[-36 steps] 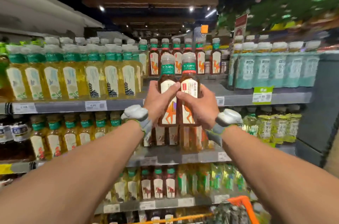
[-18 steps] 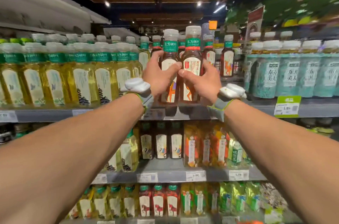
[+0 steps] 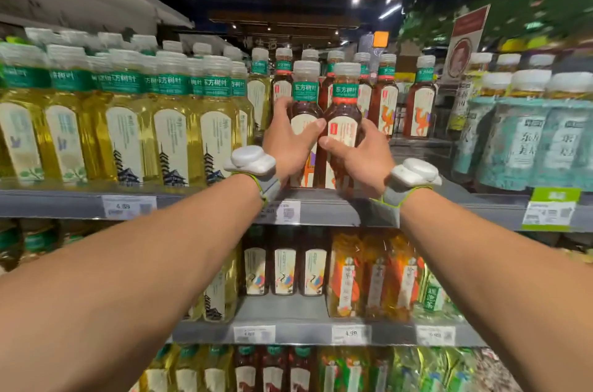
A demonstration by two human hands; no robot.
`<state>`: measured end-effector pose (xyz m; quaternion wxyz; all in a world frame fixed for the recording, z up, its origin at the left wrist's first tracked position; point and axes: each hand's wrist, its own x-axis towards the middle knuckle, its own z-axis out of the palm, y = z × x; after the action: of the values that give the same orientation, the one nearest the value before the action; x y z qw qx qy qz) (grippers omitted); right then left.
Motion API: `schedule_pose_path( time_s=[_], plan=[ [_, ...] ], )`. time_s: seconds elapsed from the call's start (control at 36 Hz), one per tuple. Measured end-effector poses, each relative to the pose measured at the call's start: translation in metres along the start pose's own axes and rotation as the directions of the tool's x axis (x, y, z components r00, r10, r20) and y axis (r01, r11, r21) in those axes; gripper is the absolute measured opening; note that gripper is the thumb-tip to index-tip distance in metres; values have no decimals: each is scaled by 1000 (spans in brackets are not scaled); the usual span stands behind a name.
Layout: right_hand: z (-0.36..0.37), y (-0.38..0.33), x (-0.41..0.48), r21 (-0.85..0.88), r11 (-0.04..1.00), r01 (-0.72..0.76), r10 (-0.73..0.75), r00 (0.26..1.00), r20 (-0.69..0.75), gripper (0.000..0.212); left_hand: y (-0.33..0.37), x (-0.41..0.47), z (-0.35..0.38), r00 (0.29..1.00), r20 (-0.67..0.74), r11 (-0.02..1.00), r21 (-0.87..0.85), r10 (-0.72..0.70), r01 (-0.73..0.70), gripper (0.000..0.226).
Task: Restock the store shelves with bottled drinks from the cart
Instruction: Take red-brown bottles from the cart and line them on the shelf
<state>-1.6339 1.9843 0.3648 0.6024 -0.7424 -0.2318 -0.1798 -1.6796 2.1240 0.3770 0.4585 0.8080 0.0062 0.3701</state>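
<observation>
At twelve o'clock, the left hand (image 3: 288, 149) wrapped its fingers round the left bottle (image 3: 305, 96), the right hand (image 3: 357, 159) round the right bottle (image 3: 346, 102), pressed side by side, likely to seat both on the shelf (image 3: 333, 212) together

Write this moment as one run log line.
left hand: holds left bottle | right hand: holds right bottle | place: front of upper shelf
</observation>
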Motion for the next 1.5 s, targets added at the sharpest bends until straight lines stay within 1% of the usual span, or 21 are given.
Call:
schedule_pose_path(
  time_s=[0.11,0.17,0.22,0.31,0.39,0.53,0.67,0.72,0.81,0.92,0.97,1.03,1.11,1.31,1.42,1.5],
  plan=[
    [4,3,-2,-63,997,-49,48,999,-17,56,-1,-6,5,999,-20,998,30,-47,48,68],
    [5,4,-4,-77,996,-47,44,998,-32,54,0,-11,8,995,-54,995,46,-86,88,72],
    [3,4,-4,-90,995,-42,39,998,-40,47,2,-15,11,988,-96,990,67,-118,125,74],
    [1,4,-4,-105,994,-38,35,999,-25,41,7,-21,13,982,-156,983,134,-103,125,71],
    [2,6,-4,-125,991,-38,35,999,-25,44,9,-26,12,976,-201,975,189,-78,117,67],
    [8,5,-5,-206,978,-19,15,1000,-22,49,6,-35,8,970,-235,941,310,-60,133,56],
    [14,4,3,-261,963,-62,72,997,31,56,1,-42,5,973,-215,891,422,-84,170,46],
    [17,3,7,-274,959,-68,89,994,65,61,-1,-42,2,973,-206,879,439,-106,188,44],
    [21,2,13,-300,952,-60,90,992,86,62,1,-39,0,970,-189,867,445,-152,222,40],
    [33,0,18,-260,964,-57,85,992,98,68,2,-35,-3,964,-176,855,450,-198,258,33],
    [40,0,20,-242,969,-57,81,992,94,66,2,-34,-5,961,-172,849,454,-215,271,33],
    [44,1,22,-244,968,-51,76,992,96,61,3,-34,-5,957,-167,848,446,-238,288,34],
    [49,3,25,-249,967,-56,86,990,111,62,3,-32,-6,947,-179,844,431,-267,320,37],
    [59,4,29,-237,969,-67,105,983,148,69,1,-28,-3,934,-196,831,428,-299,356,51],
    [59,4,28,-237,970,-50,90,983,163,67,0,-25,0,927,-203,817,438,-316,375,64],
    [59,4,25,-230,972,-54,91,984,151,66,-1,-24,2,925,-202,814,441,-321,378,68]
  ],
)
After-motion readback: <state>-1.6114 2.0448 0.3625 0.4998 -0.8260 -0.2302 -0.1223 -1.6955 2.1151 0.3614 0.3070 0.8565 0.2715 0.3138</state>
